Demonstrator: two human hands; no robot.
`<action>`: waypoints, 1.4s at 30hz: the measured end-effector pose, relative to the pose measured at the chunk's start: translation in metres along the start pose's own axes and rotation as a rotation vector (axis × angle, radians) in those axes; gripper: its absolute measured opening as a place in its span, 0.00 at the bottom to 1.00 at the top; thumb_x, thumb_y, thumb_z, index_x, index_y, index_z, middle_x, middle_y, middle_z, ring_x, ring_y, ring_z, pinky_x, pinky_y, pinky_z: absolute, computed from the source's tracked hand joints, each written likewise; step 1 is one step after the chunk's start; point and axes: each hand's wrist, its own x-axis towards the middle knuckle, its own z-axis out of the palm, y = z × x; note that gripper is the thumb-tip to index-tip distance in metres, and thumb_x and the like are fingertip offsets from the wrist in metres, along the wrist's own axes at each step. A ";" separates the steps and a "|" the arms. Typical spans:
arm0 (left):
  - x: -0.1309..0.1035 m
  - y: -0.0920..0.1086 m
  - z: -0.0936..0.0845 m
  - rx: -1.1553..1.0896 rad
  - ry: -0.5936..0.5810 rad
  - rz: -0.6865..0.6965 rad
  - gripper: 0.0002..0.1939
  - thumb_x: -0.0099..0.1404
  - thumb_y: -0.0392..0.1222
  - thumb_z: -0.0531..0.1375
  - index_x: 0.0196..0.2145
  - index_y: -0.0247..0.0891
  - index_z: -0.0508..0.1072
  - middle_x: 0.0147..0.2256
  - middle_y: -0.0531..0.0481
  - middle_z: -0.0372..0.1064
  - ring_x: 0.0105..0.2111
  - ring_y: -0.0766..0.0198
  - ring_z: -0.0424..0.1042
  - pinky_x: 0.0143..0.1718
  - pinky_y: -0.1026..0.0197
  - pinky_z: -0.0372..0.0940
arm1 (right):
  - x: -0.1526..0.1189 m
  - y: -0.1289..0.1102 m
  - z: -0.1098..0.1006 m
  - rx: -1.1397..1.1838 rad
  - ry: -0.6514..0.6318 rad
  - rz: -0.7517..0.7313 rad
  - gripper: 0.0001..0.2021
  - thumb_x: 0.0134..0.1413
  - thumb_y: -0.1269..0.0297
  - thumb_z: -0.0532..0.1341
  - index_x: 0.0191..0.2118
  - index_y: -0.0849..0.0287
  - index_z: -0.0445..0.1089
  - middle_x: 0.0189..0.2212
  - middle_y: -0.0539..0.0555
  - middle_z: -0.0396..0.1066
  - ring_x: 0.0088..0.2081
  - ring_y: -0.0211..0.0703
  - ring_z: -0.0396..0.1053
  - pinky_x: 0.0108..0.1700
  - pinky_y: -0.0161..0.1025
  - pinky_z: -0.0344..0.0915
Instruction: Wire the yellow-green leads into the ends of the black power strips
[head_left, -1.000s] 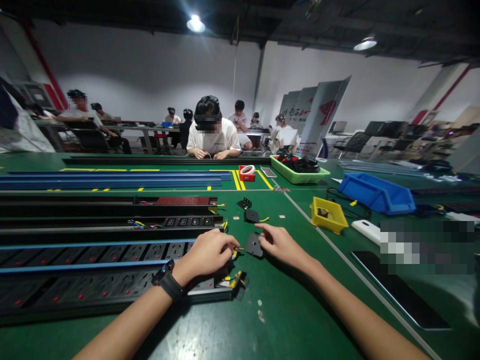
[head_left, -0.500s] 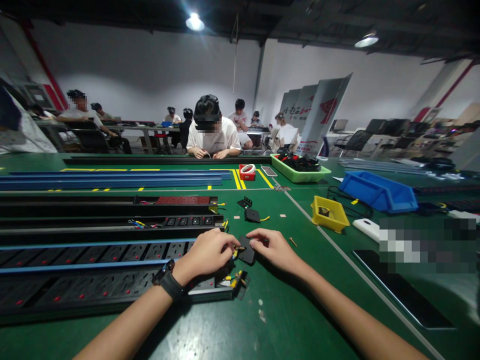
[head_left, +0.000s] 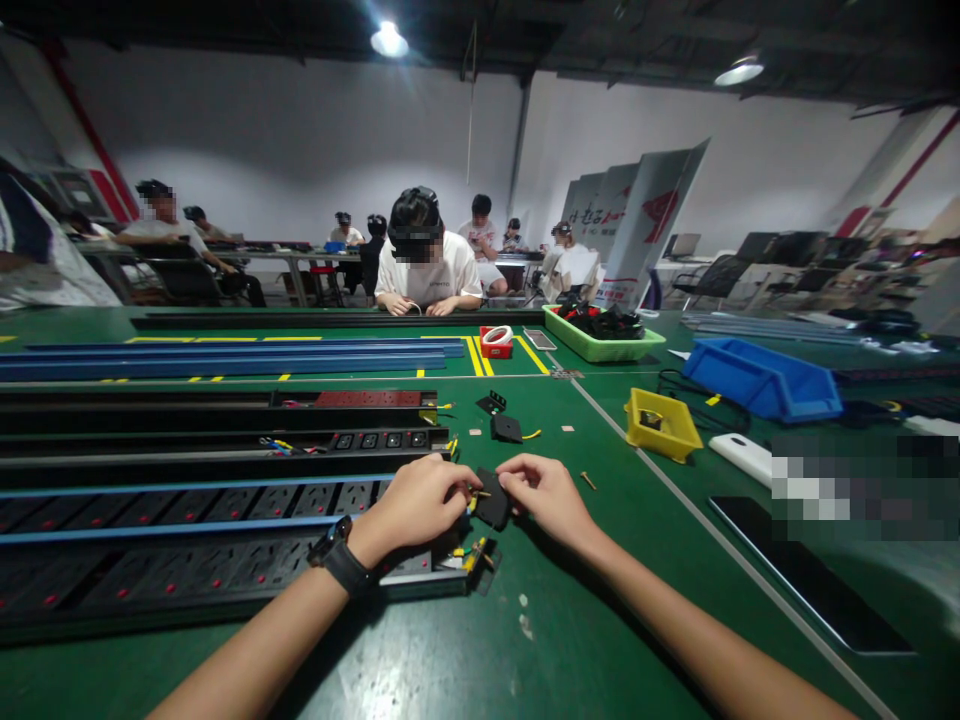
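Note:
A black end plate (head_left: 493,508) is held between the fingertips of my right hand (head_left: 551,497), close to the open end of a black power strip (head_left: 352,497) with blue edges. My left hand (head_left: 427,497) reaches over that strip and pinches a small brass-coloured screw against the plate's near side; its tip is partly hidden by the fingers. Yellow-green wire shows beneath the left fingertips. Below, another power strip (head_left: 217,578) with red dots ends in a yellow-green wire and brass screw (head_left: 478,560). A loose brass screw (head_left: 589,481) lies right of my right hand.
Beyond my hands lie a black cover with a wire (head_left: 506,428) and a small bracket (head_left: 492,402). On the right stand a yellow bin (head_left: 664,440), a blue bin (head_left: 757,385) and a phone-like black slab (head_left: 810,575). A person (head_left: 427,265) works across the table.
Both hands stay almost in place around the end plate. The right fingers have shifted slightly on the plate's upper edge; the view has moved a little.

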 end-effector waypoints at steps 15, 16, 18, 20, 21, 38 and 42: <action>-0.002 0.005 -0.004 -0.026 0.003 -0.032 0.12 0.66 0.37 0.56 0.43 0.44 0.78 0.39 0.52 0.80 0.41 0.59 0.75 0.42 0.60 0.65 | -0.009 -0.002 0.006 -0.055 0.019 -0.034 0.13 0.52 0.55 0.63 0.36 0.60 0.75 0.24 0.53 0.75 0.26 0.43 0.72 0.30 0.38 0.68; -0.002 0.004 -0.004 -0.023 -0.002 -0.033 0.12 0.66 0.37 0.56 0.42 0.44 0.78 0.39 0.52 0.80 0.40 0.59 0.75 0.42 0.60 0.65 | -0.009 -0.003 0.006 -0.084 0.022 -0.042 0.13 0.51 0.56 0.62 0.37 0.60 0.76 0.26 0.53 0.76 0.28 0.44 0.73 0.31 0.38 0.69; -0.002 0.004 -0.003 -0.023 -0.006 -0.032 0.12 0.66 0.36 0.55 0.41 0.44 0.78 0.39 0.52 0.80 0.40 0.59 0.75 0.42 0.60 0.65 | -0.011 -0.005 0.006 -0.124 0.020 -0.064 0.13 0.51 0.58 0.62 0.38 0.60 0.76 0.29 0.55 0.78 0.30 0.45 0.75 0.33 0.38 0.70; -0.002 0.003 -0.003 -0.022 -0.003 -0.032 0.12 0.66 0.36 0.55 0.41 0.44 0.79 0.39 0.52 0.80 0.40 0.59 0.75 0.41 0.60 0.65 | -0.011 -0.006 0.005 -0.139 0.006 -0.083 0.14 0.51 0.58 0.61 0.40 0.60 0.76 0.31 0.55 0.78 0.32 0.45 0.75 0.33 0.37 0.70; -0.003 0.003 -0.003 -0.020 0.000 -0.032 0.12 0.66 0.36 0.55 0.41 0.44 0.79 0.38 0.52 0.80 0.40 0.59 0.75 0.41 0.60 0.64 | -0.012 -0.006 0.005 -0.146 0.000 -0.092 0.14 0.51 0.58 0.61 0.40 0.60 0.76 0.32 0.56 0.78 0.32 0.45 0.75 0.33 0.37 0.70; -0.006 0.004 0.000 0.020 -0.008 -0.038 0.13 0.65 0.38 0.57 0.41 0.46 0.81 0.38 0.53 0.81 0.39 0.57 0.75 0.42 0.58 0.66 | -0.011 -0.002 -0.019 -0.568 -0.315 -0.502 0.16 0.69 0.62 0.58 0.57 0.51 0.74 0.49 0.60 0.78 0.50 0.53 0.75 0.53 0.48 0.72; -0.007 0.004 0.000 0.030 -0.013 -0.043 0.13 0.66 0.39 0.57 0.42 0.46 0.81 0.36 0.51 0.80 0.40 0.57 0.76 0.43 0.58 0.67 | -0.013 0.005 -0.016 -0.567 -0.362 -0.506 0.22 0.68 0.64 0.58 0.65 0.50 0.68 0.56 0.62 0.75 0.56 0.55 0.74 0.58 0.51 0.71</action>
